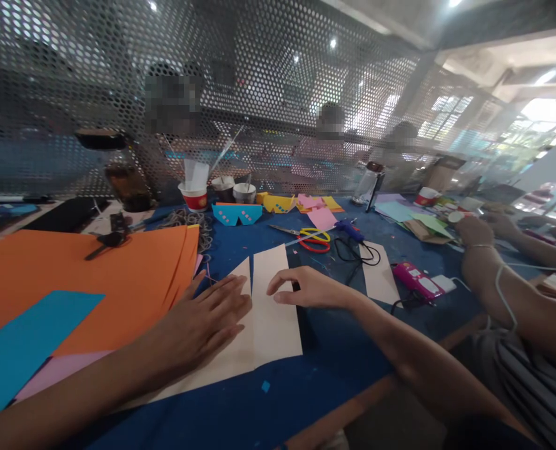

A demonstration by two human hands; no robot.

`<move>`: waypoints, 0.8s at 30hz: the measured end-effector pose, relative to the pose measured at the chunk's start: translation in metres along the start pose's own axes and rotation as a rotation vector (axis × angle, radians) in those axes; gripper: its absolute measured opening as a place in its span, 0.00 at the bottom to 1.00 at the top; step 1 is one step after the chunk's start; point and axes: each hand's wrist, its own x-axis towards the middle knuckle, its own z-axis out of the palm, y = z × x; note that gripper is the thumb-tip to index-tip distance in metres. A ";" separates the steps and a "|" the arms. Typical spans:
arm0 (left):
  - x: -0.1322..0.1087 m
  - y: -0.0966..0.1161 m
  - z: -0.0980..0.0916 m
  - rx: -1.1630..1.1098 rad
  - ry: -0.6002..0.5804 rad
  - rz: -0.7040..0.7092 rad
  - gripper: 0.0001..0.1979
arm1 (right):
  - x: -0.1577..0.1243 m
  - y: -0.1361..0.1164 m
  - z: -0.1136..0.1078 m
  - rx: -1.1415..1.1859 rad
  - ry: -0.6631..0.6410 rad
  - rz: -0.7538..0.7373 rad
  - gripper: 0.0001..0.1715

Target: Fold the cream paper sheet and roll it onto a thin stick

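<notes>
Cream paper lies on the blue tabletop, a narrow gap running in from 12 o'clock. At its 9 o'clock, the left hand lies flat, fingers outstretched; at 2 o'clock the right hand curves over it, thumb and fingertips parted. Scissors sit at 1 o'clock, orange sheets at 10.

No words or numbers can be read here, because the mark on the red cup and the markings on the pink box are too small and blurred.
</notes>
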 end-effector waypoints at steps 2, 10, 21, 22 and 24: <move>0.002 0.002 -0.004 -0.004 0.002 -0.007 0.21 | 0.000 -0.001 -0.001 0.027 -0.026 -0.033 0.11; -0.002 0.003 -0.007 -0.026 0.085 0.084 0.22 | 0.007 0.002 0.006 -0.032 0.147 0.056 0.10; -0.001 0.007 -0.004 0.079 0.036 0.064 0.29 | 0.011 0.011 0.008 -0.008 0.221 0.053 0.10; -0.001 0.006 -0.005 0.074 0.020 0.063 0.30 | 0.010 0.010 0.008 -0.005 0.201 0.050 0.11; -0.002 0.007 -0.005 0.051 0.007 0.047 0.33 | 0.008 0.008 0.007 -0.004 0.166 0.050 0.11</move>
